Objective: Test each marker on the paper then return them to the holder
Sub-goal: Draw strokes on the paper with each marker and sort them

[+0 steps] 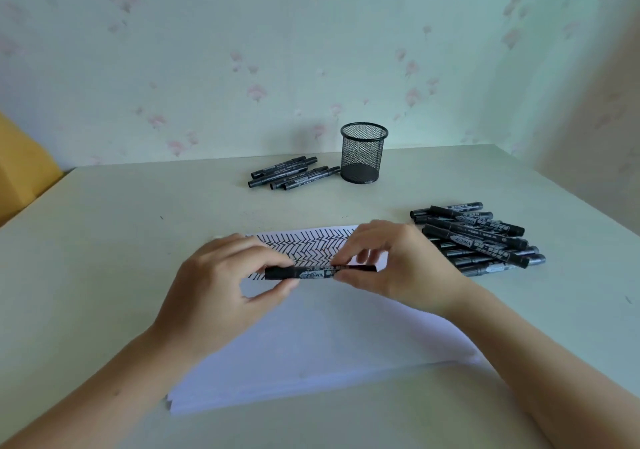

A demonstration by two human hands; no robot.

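a single head-worn wide-angle view looks forward and down over the table (138, 227), close above both forearms. it faces the flowered wall (242, 50) behind the table's far edge.

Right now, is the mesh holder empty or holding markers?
Empty: through the upright mesh holder only its bare floor shows, and no marker sticks out.

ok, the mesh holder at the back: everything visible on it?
The holder is a black wire-mesh cylinder cup with a solid rim and dark base. It stands upright near the table's far edge by the wall, and looks empty through the mesh. Neither hand touches it. A small group of markers lies flat just left of it; the nearest tip is close, contact unclear.
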